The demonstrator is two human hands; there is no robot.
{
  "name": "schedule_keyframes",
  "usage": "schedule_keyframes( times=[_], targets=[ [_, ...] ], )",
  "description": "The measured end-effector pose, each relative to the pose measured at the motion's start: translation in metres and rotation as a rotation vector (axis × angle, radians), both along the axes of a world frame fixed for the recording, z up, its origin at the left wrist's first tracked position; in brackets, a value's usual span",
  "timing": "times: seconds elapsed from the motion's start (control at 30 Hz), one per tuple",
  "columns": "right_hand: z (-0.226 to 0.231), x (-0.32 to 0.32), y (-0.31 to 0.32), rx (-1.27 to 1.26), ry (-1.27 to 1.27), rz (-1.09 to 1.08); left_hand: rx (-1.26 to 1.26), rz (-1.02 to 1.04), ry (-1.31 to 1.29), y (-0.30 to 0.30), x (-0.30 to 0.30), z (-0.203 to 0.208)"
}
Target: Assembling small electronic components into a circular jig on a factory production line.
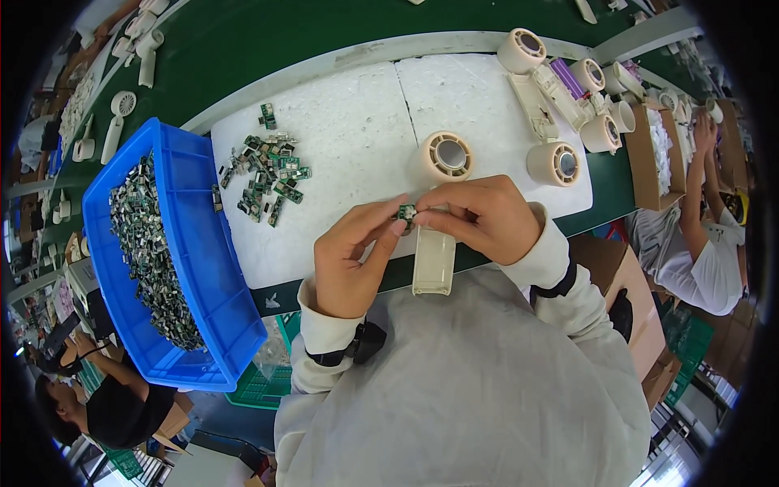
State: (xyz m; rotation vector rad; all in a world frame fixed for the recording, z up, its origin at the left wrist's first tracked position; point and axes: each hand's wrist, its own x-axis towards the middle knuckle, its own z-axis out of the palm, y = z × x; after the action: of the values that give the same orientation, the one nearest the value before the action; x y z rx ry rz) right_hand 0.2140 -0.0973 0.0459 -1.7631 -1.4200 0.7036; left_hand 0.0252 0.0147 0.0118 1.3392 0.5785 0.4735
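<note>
At frame centre, left hand (350,253) and right hand (479,217) pinch one small circuit board (406,213); seat it squarely in the cream fan handle (433,261) without bending.

Left hand (350,258) and right hand (479,217) meet fingertip to fingertip, pinching.

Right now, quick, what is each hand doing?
Left hand: fingertips pinched on the small green circuit board.
Right hand: closed on the cream fan housing, fingertips at the same board.
</note>
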Motion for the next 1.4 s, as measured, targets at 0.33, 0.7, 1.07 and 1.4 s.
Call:
schedule_keyframes(
  times=[0.33,0.7,1.07,1.4],
  targets=[
    [-0.007,-0.001,-0.008,0.090,0.066,0.008,-0.074,-0.111,-0.111,0.000,-0.004,-0.012],
    [-0.009,0.008,-0.009,0.060,0.005,0.102,0.038,-0.148,-0.053,-0.002,-0.006,-0.015],
    [-0.009,0.003,-0.012,0.002,0.270,0.013,-0.135,-0.198,-0.099,0.006,-0.009,-0.019],
    [-0.007,0.005,-0.012,-0.016,0.174,0.078,-0.181,-0.192,-0.119,0.006,-0.006,-0.014]
  ],
)
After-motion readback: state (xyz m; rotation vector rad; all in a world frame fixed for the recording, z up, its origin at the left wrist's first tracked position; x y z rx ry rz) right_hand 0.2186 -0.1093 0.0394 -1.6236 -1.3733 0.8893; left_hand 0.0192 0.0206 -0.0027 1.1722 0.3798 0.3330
